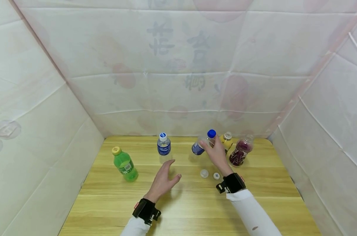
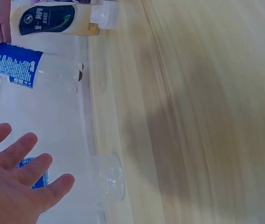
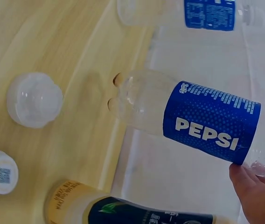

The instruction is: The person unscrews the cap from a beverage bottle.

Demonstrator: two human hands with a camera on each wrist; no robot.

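My right hand [image 1: 216, 152] grips a clear Pepsi bottle [image 3: 212, 122] with a blue cap [image 1: 211, 133] near its top. The bottle leans, its base looking lifted off the table. My left hand [image 1: 162, 182] holds nothing; its fingers are spread and relaxed over the table. Just beyond it stands an upright clear bottle [image 1: 164, 147] with a blue label and a blue-and-white cap. In the left wrist view, my left fingers [image 2: 34, 163] partly cover that bottle's label. Little liquid, if any, shows in the Pepsi bottle.
A green bottle [image 1: 126, 165] with a yellow cap stands left. Behind my right hand are a yellow bottle [image 1: 226, 140] and a purple-filled bottle [image 1: 241, 152]. A clear cap [image 1: 204, 173] and a white cap [image 1: 216, 176] lie on the wooden table [image 1: 193, 209]. Fabric walls [image 1: 178, 95] enclose it.
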